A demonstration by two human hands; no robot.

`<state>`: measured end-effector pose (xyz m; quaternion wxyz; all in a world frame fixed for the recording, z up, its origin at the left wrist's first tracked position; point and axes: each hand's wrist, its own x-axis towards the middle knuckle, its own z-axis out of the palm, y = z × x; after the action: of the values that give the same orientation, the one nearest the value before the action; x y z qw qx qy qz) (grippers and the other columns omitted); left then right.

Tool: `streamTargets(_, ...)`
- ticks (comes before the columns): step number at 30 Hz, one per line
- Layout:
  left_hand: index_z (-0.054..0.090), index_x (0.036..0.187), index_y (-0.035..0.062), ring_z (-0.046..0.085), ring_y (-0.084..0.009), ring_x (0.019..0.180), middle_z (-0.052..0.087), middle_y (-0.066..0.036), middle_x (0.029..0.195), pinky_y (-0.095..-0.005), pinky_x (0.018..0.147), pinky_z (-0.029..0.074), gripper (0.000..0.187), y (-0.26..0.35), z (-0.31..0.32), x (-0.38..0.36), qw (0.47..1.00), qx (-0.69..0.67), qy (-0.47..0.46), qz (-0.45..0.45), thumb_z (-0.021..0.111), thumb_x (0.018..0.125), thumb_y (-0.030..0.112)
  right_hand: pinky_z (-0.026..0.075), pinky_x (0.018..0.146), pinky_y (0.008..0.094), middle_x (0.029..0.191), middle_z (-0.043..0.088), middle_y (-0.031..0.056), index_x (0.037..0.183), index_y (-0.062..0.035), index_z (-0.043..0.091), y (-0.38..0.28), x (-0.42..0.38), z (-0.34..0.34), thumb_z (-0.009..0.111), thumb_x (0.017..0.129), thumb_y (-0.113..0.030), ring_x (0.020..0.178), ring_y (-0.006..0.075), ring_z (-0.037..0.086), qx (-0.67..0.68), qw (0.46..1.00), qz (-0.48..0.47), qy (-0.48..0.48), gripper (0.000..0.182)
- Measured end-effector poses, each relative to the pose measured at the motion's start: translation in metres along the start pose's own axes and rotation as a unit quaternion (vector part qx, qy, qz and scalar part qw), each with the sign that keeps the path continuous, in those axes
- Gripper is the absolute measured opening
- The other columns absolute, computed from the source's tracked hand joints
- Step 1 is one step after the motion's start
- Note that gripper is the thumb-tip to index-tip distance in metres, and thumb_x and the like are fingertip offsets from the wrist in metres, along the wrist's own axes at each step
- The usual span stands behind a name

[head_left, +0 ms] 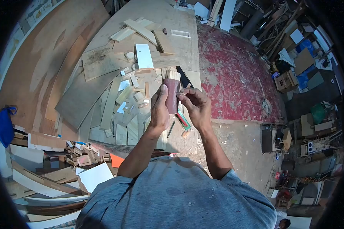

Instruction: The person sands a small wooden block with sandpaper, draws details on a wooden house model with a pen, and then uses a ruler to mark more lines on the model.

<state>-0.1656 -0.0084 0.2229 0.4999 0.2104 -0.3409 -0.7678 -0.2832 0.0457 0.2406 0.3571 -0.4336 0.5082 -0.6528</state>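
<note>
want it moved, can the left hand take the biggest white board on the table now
Probably not: the left hand holds the maroon piece and would need freeing first, though nothing appears to cover the white board.

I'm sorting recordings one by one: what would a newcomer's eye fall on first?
First, at mid-view, the reddish-brown piece with pale wood showing at its top, held in the left hand, the right hand beside it. Then the scuffed red floor, right of the cluttered workbench.
</note>
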Motion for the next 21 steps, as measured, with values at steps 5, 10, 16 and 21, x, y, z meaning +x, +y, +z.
streamTargets(5,0.058,0.125,-0.0031,0.062,-0.0184,0.101,0.064,-0.012,0.115,-0.0317,0.094,0.048,0.049,-0.016,0.000,0.001,0.997,0.071,0.019,0.032,0.044,0.106,0.040,0.051,0.066,0.0241,0.082,0.067,0.0049,0.095,0.0038,0.061,0.010,-0.018,0.012,0.069,0.090,-0.001,0.074,0.0064,0.061,-0.146,0.984,-0.063,0.084,0.010)
streamTargets(10,0.060,0.116,-0.0025,0.056,-0.0166,0.096,0.061,-0.009,0.106,-0.0324,0.090,0.045,0.046,-0.023,0.000,0.000,0.976,0.189,0.025,0.107,0.042,0.106,0.038,0.048,0.060,0.0253,0.077,0.066,0.0087,0.091,0.0045,0.059,0.013,-0.001,0.016,0.069,0.089,-0.002,0.068,0.0098,0.060,-0.138,0.980,-0.052,0.135,0.012)
streamTargets(16,0.057,0.124,-0.0012,0.057,-0.0145,0.098,0.060,-0.007,0.110,-0.0285,0.088,0.047,0.044,-0.035,-0.006,0.001,0.951,0.252,0.024,0.176,0.042,0.107,0.037,0.049,0.066,0.0250,0.079,0.064,0.0077,0.088,0.0020,0.055,0.004,0.007,0.013,0.065,0.089,0.000,0.073,0.0093,0.060,-0.093,0.989,-0.019,0.113,0.011)
streamTargets(21,0.057,0.126,-0.0044,0.054,-0.0226,0.105,0.055,-0.014,0.115,-0.0355,0.094,0.043,0.044,-0.033,-0.008,0.006,0.930,0.283,0.005,0.232,0.042,0.106,0.033,0.049,0.064,0.0249,0.079,0.063,0.0054,0.087,0.0007,0.055,0.016,-0.009,0.014,0.066,0.091,-0.005,0.072,0.0092,0.059,-0.025,0.995,0.019,0.092,0.012)
